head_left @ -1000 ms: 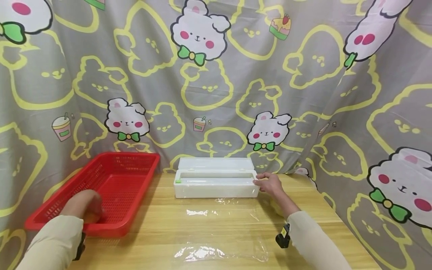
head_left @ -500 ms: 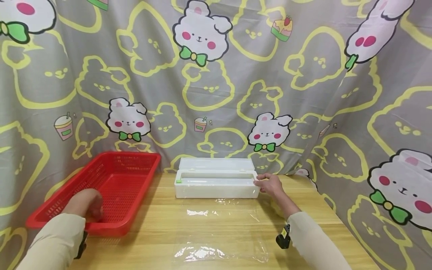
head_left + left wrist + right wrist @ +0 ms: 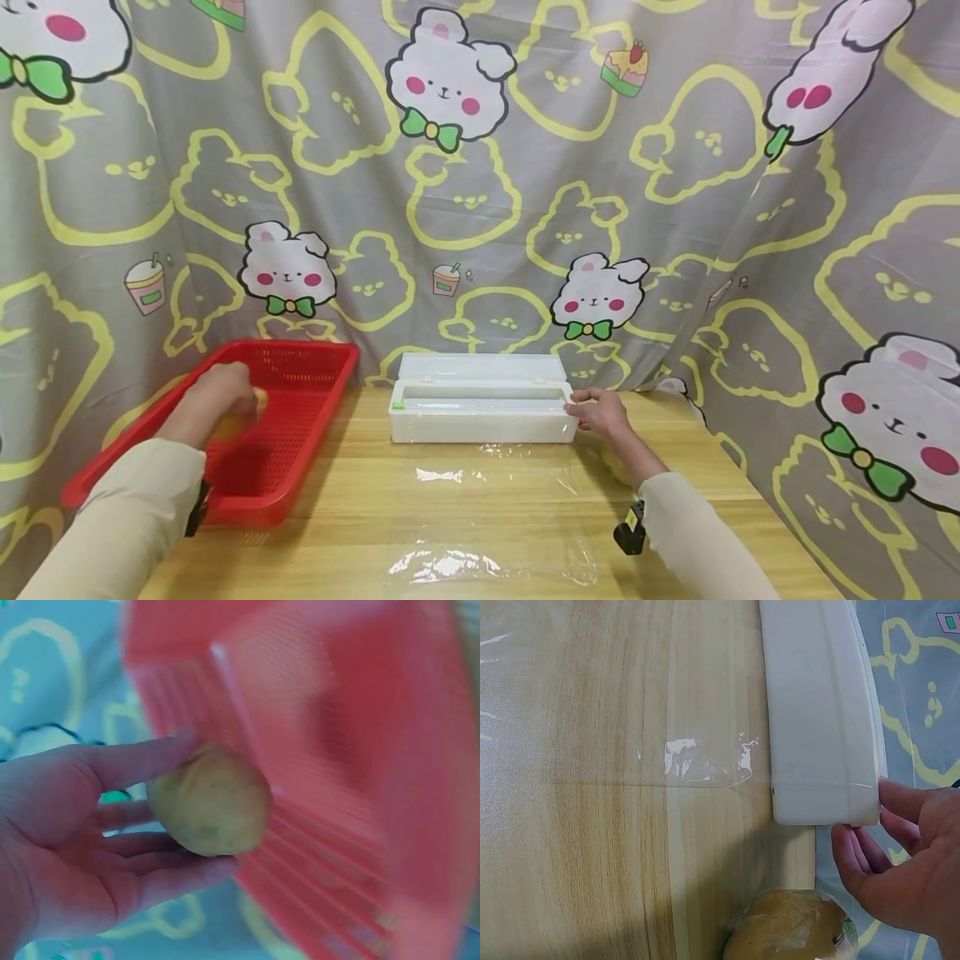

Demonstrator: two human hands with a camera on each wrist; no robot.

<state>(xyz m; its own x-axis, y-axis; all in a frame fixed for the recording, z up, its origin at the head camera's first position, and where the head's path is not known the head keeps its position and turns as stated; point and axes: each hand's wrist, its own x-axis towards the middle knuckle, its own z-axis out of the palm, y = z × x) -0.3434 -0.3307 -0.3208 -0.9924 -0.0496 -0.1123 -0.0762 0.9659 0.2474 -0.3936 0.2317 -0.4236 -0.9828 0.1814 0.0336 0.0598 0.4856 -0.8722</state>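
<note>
My left hand (image 3: 219,402) is over the red plastic basket (image 3: 341,392), gripping a round yellow-brown fruit (image 3: 214,802). In the left wrist view the thumb lies across its top and the fingers support it from below. At the back of the table stands a white cling film dispenser (image 3: 480,428), its lid (image 3: 480,367) raised. The right hand (image 3: 600,410) holds this dispenser by its right end, thumb and fingertips around the corner. A sheet of clear cling film (image 3: 450,562) runs from the dispenser toward me over the wood.
Close to the right wrist, a film-wrapped round yellow-brown item (image 3: 791,930) sits on the wooden table (image 3: 337,542). A green slider (image 3: 398,405) is at the dispenser's left end. A patterned grey curtain (image 3: 480,275) hangs behind and at both sides.
My left hand has risen from low in the basket and shifted forward and right, bringing the round fruit into view. The right hand stays at the dispenser's end; the film lies as before.
</note>
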